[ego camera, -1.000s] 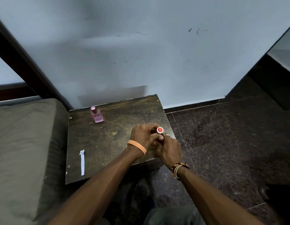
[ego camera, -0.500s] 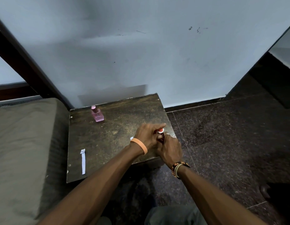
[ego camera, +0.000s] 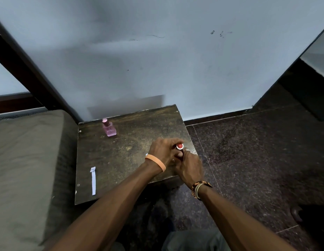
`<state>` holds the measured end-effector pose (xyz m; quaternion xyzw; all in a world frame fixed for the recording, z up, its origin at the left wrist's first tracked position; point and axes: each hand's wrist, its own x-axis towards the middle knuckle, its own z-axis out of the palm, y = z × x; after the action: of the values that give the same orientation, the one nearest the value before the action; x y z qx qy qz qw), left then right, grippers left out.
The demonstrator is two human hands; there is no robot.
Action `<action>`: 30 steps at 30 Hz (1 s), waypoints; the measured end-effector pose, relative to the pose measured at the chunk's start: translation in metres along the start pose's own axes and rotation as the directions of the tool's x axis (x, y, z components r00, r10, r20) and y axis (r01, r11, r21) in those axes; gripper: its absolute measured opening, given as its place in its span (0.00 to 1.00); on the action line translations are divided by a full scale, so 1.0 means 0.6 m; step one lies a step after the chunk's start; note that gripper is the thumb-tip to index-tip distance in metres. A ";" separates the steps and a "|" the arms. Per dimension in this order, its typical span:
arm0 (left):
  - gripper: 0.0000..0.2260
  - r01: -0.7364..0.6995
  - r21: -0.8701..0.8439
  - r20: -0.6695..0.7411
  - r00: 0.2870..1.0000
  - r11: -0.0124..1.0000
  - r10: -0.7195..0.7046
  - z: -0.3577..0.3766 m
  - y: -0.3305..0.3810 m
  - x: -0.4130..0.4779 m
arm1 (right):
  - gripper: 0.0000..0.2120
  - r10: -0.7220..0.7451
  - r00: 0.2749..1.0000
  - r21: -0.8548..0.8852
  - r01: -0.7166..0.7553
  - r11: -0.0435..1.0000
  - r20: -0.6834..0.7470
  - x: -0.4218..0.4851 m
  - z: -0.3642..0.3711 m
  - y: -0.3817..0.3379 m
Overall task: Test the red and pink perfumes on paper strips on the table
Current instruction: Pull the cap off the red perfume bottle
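Two perfumes on one dark table [ego camera: 121,165].

1. Red perfume [ego camera: 179,146]: near the right edge, gripped by both hands. The left hand [ego camera: 162,151] curls over the top and the right hand [ego camera: 189,166] wraps the lower part, likely steadying it for cap or spray. Only its round red top shows.
2. Pink perfume [ego camera: 109,128]: upright at the far left, untouched.
3. Paper strip [ego camera: 93,181]: flat at the near left.

A pale scrap [ego camera: 146,154] by the left wrist may be a second strip; it is too covered to tell.

Red perfume [ego camera: 179,146], pink perfume [ego camera: 109,128], white strip [ego camera: 93,181].
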<state>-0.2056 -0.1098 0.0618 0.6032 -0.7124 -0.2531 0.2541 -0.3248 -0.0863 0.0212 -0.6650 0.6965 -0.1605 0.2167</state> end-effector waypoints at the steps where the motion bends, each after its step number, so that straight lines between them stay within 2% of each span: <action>1: 0.16 0.027 -0.023 -0.019 0.999 0.999 -0.027 0.000 -0.001 0.000 | 0.06 0.003 1.000 -0.009 -0.003 1.000 0.005 0.000 0.000 0.000; 3: 0.19 0.020 -0.029 -0.037 0.999 0.999 -0.021 0.002 -0.002 -0.001 | 0.05 0.006 1.000 0.002 -0.006 1.000 0.014 0.000 0.001 -0.001; 6: 0.23 -0.059 -0.030 0.026 0.998 0.998 0.060 0.003 0.001 -0.005 | 0.05 0.004 1.000 0.023 -0.004 1.000 -0.004 -0.001 0.003 0.001; 10: 0.17 -0.055 -0.023 -0.008 0.998 0.998 0.055 0.003 -0.001 -0.007 | 0.07 0.002 1.000 0.040 -0.002 0.999 -0.003 -0.002 0.002 0.001; 13: 0.15 0.001 -0.018 -0.060 0.998 1.000 -0.002 0.003 -0.001 -0.007 | 0.07 0.005 1.000 0.019 -0.005 1.000 0.012 0.000 0.000 0.002; 17: 0.22 -0.105 0.002 0.013 0.994 0.994 0.105 0.005 0.001 -0.006 | 0.06 -0.002 1.000 0.038 0.002 0.999 0.007 -0.001 0.001 0.001; 19: 0.19 -0.105 -0.013 0.031 0.994 0.994 0.105 0.002 -0.002 -0.005 | 0.07 0.001 1.000 0.055 -0.001 0.998 0.001 -0.002 0.000 0.000; 23: 0.13 -0.035 -0.012 -0.053 0.998 0.999 0.034 0.002 -0.006 -0.006 | 0.07 0.007 1.000 0.030 -0.008 1.000 0.008 -0.001 0.001 0.001; 25: 0.16 -0.022 -0.012 -0.090 0.996 1.000 0.021 0.003 -0.005 -0.009 | 0.05 0.013 1.000 0.032 -0.014 0.999 0.021 -0.001 0.001 0.000; 28: 0.25 -0.086 -0.006 -0.018 0.996 0.996 0.086 0.007 -0.003 -0.010 | 0.06 0.015 1.000 0.023 -0.015 1.000 0.002 0.000 0.001 0.001; 30: 0.22 -0.084 -0.038 0.022 0.996 0.996 0.085 0.001 -0.002 -0.008 | 0.07 0.008 1.000 0.030 -0.008 1.000 0.003 -0.002 0.001 0.002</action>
<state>-0.2044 -0.1051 0.0602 0.5645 -0.7354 -0.2624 0.2676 -0.3254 -0.0852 0.0200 -0.6591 0.6963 -0.1690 0.2284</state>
